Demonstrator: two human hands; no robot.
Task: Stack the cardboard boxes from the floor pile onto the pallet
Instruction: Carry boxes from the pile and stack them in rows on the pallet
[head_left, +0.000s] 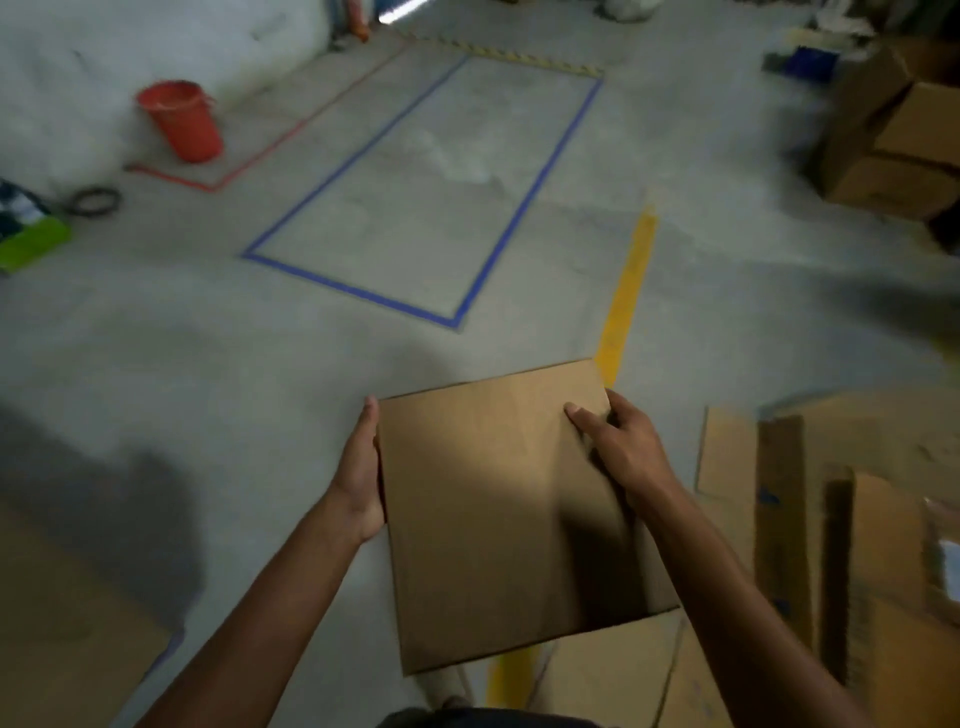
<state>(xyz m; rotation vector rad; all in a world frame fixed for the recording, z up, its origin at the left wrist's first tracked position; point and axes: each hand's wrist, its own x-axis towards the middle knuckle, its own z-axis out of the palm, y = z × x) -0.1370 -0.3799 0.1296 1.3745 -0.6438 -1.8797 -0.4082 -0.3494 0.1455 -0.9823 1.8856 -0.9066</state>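
Carrying a box (509, 509) w/ both hands, you've got it at waist height, flat face up, clear of the floor. L hand (361, 467) lies pressed along the box's left edge, and what shows of it is straight; any fingers underneath are hidden. R hand (621, 447) grips the far right corner, thumb on top, fingers wrapped round the edge.

Step, by my read: mid-carry, box lifted from the pile (831, 519) just to your right and not yet set down. Next you'll prob. need to find the pallet, turn toward it and lower the box flat, squared to whatever's already there. Keep both sides supported, since the box looks thin and could flex.

Ahead: a blue tape rectangle (540, 176) on bare concrete, a yellow line (631, 291) running under the box, a red bucket (182, 122) far left, more cartons (893, 140) top right.

No pallet I can ID. The brown sheet (62, 639) bottom left is cut off, so can't say what it is. Frame's dim and blurred, esp. at the edges.
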